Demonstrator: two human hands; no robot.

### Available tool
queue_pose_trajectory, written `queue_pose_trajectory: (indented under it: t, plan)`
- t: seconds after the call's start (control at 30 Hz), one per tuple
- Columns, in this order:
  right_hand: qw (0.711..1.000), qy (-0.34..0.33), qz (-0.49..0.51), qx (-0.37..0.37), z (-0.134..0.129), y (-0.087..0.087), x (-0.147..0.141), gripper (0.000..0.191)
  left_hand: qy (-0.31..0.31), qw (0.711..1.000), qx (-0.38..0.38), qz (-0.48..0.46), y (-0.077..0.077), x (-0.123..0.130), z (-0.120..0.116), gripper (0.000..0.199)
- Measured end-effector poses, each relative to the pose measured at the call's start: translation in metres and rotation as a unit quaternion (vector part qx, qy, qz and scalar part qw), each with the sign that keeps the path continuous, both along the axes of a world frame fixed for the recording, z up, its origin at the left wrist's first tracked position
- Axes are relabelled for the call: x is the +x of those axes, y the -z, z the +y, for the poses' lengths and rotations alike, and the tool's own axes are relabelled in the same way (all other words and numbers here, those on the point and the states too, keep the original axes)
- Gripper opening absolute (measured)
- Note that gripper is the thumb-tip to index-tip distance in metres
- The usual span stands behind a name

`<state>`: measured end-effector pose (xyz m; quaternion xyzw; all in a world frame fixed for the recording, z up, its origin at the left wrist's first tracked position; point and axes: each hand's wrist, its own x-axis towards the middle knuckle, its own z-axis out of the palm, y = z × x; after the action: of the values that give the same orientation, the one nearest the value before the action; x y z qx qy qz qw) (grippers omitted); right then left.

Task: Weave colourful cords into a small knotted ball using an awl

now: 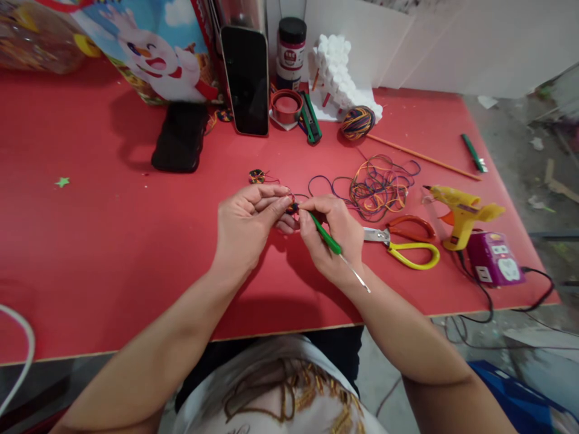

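Near the middle of the red table, my left hand pinches a small dark multicoloured crochet piece between thumb and fingers. My right hand grips a crochet hook with a green handle, its near end at the crochet piece and a bare metal end pointing toward my right wrist. The hook's tip at the piece is too small to make out. Just beyond my left fingers lies a small round crocheted piece. Loose multicoloured yarn lies tangled right of my hands, near a yarn ball.
Scissors, a yellow glue gun and a purple box with cords are at the right. A thin stick, green cutter, upright phone, black phone, jar and white model stand or lie farther back.
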<state>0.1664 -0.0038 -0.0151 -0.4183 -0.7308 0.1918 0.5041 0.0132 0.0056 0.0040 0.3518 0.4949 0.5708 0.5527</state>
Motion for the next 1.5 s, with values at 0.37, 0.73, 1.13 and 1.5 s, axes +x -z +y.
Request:
queue_pose_trajectory:
  t: [0.37, 0.73, 1.13, 1.5]
  plan:
    - [1.000, -0.005, -0.025, 0.006, 0.003, 0.000, 0.003, 0.010, 0.012, 0.999, 0.019, 0.025, 0.002, -0.001, -0.001, 0.010]
    - [0.994, -0.026, 0.089, -0.061, -0.002, 0.005, 0.005, 0.014, 0.054, 0.992, 0.085, 0.080, -0.008, -0.005, -0.006, 0.010]
    - [0.997, -0.055, 0.057, -0.022, -0.002, 0.003, 0.003, 0.012, 0.055, 0.993, -0.032, -0.099, -0.006, -0.004, -0.002, 0.015]
    - [0.998, -0.041, 0.051, 0.007, 0.002, -0.001, 0.003, 0.011, 0.049, 0.995, -0.016, -0.085, -0.006, -0.006, 0.000, 0.011]
